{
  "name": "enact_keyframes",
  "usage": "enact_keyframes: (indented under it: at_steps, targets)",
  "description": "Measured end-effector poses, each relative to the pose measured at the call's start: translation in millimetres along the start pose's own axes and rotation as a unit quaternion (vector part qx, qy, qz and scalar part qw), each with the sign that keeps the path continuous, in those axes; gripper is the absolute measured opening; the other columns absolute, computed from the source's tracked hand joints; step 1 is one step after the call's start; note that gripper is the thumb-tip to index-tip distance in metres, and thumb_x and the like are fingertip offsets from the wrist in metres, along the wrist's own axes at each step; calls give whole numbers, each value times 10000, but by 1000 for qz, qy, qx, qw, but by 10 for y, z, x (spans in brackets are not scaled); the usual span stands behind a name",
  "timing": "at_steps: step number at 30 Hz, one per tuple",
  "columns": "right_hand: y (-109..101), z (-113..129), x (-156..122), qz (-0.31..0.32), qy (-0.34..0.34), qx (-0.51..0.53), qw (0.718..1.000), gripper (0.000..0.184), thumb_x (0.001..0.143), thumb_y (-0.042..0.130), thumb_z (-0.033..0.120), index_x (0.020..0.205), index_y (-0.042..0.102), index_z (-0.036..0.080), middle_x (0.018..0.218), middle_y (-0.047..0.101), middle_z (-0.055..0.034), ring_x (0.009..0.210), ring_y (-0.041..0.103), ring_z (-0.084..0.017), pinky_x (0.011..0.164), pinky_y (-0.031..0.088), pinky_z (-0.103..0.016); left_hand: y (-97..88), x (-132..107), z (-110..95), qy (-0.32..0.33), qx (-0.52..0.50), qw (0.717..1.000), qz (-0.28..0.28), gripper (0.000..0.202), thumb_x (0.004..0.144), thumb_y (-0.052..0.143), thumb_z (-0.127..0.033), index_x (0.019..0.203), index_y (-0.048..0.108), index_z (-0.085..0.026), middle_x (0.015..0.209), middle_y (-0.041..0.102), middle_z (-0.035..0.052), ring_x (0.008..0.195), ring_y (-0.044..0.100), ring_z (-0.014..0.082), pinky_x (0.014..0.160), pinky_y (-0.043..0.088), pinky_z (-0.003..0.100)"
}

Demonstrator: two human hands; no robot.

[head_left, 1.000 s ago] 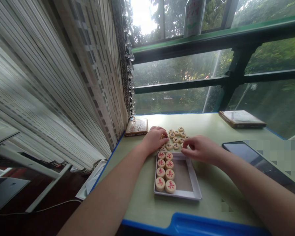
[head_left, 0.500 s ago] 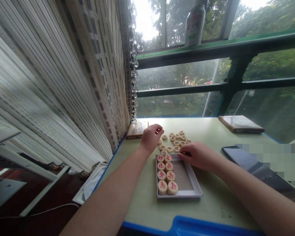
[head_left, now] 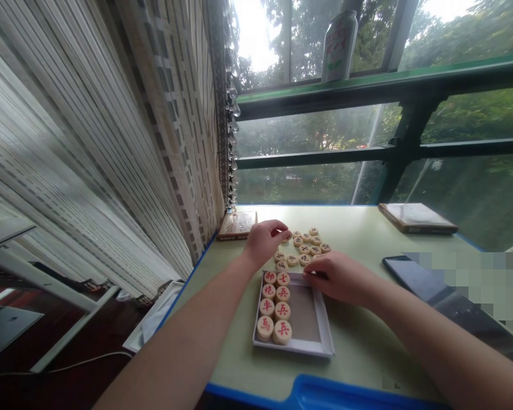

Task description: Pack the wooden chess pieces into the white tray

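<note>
A shallow white box [head_left: 320, 333] lies on the pale green table [head_left: 367, 341] with several round wooden chess pieces [head_left: 275, 302] marked in red, set in two columns along its left side. Beyond it, several loose pieces [head_left: 308, 246] lie on the table. My left hand [head_left: 263, 242] is curled, its fingertips pinching a piece at the left edge of the loose group. My right hand [head_left: 337, 278] rests at the box's far right corner, fingers bent down over the rim; what they hold, if anything, is hidden.
A wooden box lid [head_left: 237, 224] lies at the far left corner by the curtain [head_left: 154, 125]. A flat book [head_left: 416, 217] sits far right, a dark phone [head_left: 414, 276] at the right. A can [head_left: 339, 39] stands on the window ledge. A blue rim [head_left: 325, 393] edges the table's near side.
My right hand has drawn back from the loose pieces to the box's far corner. My left hand lifted and now pinches a piece at the group's left edge. The view shifted slightly.
</note>
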State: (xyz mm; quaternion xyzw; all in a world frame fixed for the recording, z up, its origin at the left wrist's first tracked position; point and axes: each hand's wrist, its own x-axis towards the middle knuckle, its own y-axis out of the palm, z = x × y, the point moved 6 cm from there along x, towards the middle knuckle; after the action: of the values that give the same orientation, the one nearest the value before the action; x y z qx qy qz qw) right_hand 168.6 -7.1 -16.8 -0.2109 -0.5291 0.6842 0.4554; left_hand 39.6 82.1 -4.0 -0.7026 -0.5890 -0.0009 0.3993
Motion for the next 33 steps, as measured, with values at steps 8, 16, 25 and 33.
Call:
enact_keyframes:
  at_steps: [8,16,25,33]
  targets:
    - [-746,-286,-318,-417,151,15,896,279,791,497,319,1022,586,192,559,558,30,479,494,-126,537,386,-244,121,-79,-75,-20,-90,993,70,172,732,617,-278,801,668,-128,742,687,49,653,630,121,563,513,217]
    - [-688,-389,-274,-367,168,-38,914,192,749,504,256,883,629,198,536,553,22,497,512,-137,542,385,-253,-1,-28,24,11,54,998,19,123,703,610,-221,771,690,-155,737,689,25,660,620,118,607,491,225]
    - [-334,-271,-74,-213,79,-22,974,270,795,492,288,1017,607,185,675,628,-17,548,540,-128,542,401,-244,103,-78,-52,-62,-171,980,83,200,686,665,-269,806,663,-109,769,678,62,669,616,125,532,512,224]
    - [-160,-188,-29,-173,23,-18,984,274,810,520,348,1023,619,206,845,640,-62,642,584,-144,598,449,-263,236,-151,-95,-115,-279,940,160,197,647,706,-192,793,651,-71,746,665,68,646,612,114,560,527,234]
